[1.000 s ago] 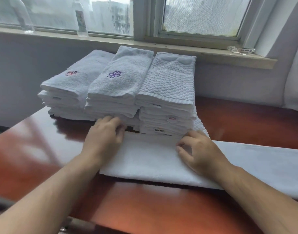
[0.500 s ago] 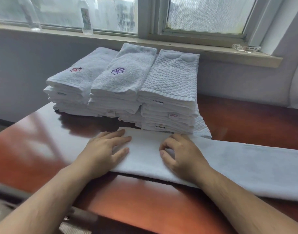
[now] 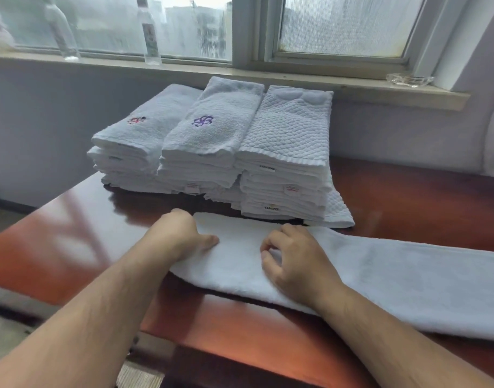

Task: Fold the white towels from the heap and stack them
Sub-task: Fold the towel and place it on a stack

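"While both hands are down on it, I'll call what I have," I say. "The long white towel (image 3: 408,281) lies flat on the red-brown surface (image 3: 394,191), already narrowed to a strip, just at 6 o'clock of the three stacks of folded towels (image 3: 212,127)."

"Which way does it run?"

"Long axis from 9 to 3 o'clock across my view. The right part dips a little toward 4 and runs out of frame. Its short left end sits under my left hand (image 3: 181,239); the other end I can't see."

"And the hands?"

"They're apart, both on the left part of the strip. The left is curled over the end, thumb on top, gripping it. The right hand (image 3: 296,264) sits at 3 o'clock of the left, fingers bent with the tips on the cloth. Whether they pinch a pleat or only press, I can't tell."

"Why there?"

"My reading is that the left takes the end so it can be carried over toward 3 o'clock. The right pins the line where the crease should fall."

"Stacks in the way?"

"Close. The waffle-weave stack (image 3: 287,135) at 1 o'clock has a bottom towel poking out almost to the strip's far edge, so I'd judge the fold should stay low and toward me. The stacks point their long axes at 12 o'clock, toward the wall under the windowsill (image 3: 268,77). The finished towel will likely need a quarter turn before it goes on top."
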Tool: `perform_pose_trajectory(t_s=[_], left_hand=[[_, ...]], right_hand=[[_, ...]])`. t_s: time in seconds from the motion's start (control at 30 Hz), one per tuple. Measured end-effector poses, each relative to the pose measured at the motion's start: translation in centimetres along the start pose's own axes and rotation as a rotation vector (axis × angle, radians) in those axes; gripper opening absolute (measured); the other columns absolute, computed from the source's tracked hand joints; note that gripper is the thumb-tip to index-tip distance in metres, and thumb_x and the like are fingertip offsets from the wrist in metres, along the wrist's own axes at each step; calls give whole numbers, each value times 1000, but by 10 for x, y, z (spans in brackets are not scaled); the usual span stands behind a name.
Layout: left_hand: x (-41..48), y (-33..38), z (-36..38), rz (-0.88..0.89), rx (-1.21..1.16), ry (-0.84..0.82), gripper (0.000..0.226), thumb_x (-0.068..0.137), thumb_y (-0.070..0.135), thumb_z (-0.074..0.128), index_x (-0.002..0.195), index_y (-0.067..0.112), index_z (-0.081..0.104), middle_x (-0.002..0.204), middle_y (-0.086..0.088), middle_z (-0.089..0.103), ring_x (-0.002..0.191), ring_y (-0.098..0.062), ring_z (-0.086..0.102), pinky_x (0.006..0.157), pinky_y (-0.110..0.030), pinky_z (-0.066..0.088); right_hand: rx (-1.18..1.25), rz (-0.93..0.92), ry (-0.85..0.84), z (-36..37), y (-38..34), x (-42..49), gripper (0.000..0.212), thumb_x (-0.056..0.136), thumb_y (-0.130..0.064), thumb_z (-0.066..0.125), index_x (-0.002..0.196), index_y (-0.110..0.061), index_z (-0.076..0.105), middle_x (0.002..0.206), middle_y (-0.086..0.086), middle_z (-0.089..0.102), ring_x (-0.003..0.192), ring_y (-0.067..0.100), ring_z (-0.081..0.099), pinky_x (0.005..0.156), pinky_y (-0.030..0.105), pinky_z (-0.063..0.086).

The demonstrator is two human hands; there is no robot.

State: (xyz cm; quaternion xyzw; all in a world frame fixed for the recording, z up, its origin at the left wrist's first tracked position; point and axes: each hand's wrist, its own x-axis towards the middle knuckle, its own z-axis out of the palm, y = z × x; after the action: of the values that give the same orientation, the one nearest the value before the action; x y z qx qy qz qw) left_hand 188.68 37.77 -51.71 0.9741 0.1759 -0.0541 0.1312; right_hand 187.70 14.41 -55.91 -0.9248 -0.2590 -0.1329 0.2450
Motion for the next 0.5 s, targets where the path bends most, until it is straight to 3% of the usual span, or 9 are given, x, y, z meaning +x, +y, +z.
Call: perform_pose_trajectory(t_s=[0.07, 0.1, 0.27, 0.37, 0.5], left_hand=[[-2, 1, -4, 21, 36, -20, 57, 79, 62, 72, 70, 8, 57, 64, -2, 53, 58, -16, 50, 46, -27, 32], [-4, 2, -6, 31, 51, -29, 57, 79, 62, 71, 66, 9, 55, 62, -1, 53, 58, -16, 51, 47, -27, 33], [-13, 6, -3, 109, 105, -45, 45, 93, 50, 61, 89, 5, 55, 71, -2, 54, 79, -24, 57, 56, -29, 36], [-11, -2, 3, 110, -88, 16, 29, 93, 38, 57, 87, 10, 56, 84, -2, 59, 82, -23, 55, 61, -31, 37], [-7, -19, 4, 40, -463, 28, 29, 84, 39, 71, 90, 12, 63, 87, -1, 68, 77, -17, 63, 59, -30, 44]], right_hand=[[1, -4, -6, 0, -1, 1, 9, 92, -27, 59, 91, -23, 68, 92, -8, 57, 92, 12, 46, 86, 24, 40], [0, -5, -13, 0, -1, 1, 9, 92, -27, 59, 91, -23, 67, 92, -9, 57, 91, 12, 45, 85, 24, 39], [31, -23, -124, -6, 0, 8, 5, 90, -31, 57, 86, -32, 61, 89, -16, 52, 91, 7, 46, 84, 23, 41], [55, -20, -146, -7, -2, 14, 6, 89, -32, 58, 83, -35, 59, 88, -17, 53, 92, 6, 48, 83, 25, 44], [55, -6, -143, -5, -4, 15, 9, 88, -33, 57, 80, -36, 61, 85, -19, 53, 90, 3, 49, 78, 20, 40]])
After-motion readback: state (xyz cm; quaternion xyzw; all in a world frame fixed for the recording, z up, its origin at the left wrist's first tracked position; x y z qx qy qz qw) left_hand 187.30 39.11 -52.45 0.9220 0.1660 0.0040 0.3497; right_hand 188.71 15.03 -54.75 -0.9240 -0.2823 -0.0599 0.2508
